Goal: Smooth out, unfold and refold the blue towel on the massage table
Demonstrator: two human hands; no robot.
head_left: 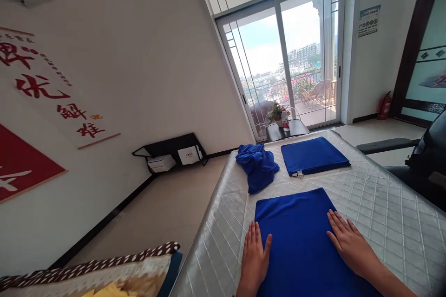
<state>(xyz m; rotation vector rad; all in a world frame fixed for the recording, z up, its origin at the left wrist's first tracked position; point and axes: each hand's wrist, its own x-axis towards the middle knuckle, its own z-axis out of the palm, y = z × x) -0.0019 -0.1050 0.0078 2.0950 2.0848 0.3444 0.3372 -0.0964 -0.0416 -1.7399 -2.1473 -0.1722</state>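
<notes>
A blue cloth [296,232], folded into a flat rectangle, lies on the quilted mattress [376,213] right in front of me. My left hand [254,255] rests along its left edge, fingers stretched out and thumb apart. On the opposite edge lies my right hand [350,241], flat with its fingers extended. Beyond these, a second folded blue cloth [313,154] with small white tags at its near edge sits farther back. To its left is a crumpled blue cloth [257,167] in a loose heap. The near end of the front cloth runs out of the picture.
Behind the mattress stand a small dark table with a plant [276,112] and a bottle [285,120]. A low black rack [174,148] with white boxes lines the left wall. A black chair [425,162] is at the right; patterned bedding [132,269] lies at lower left.
</notes>
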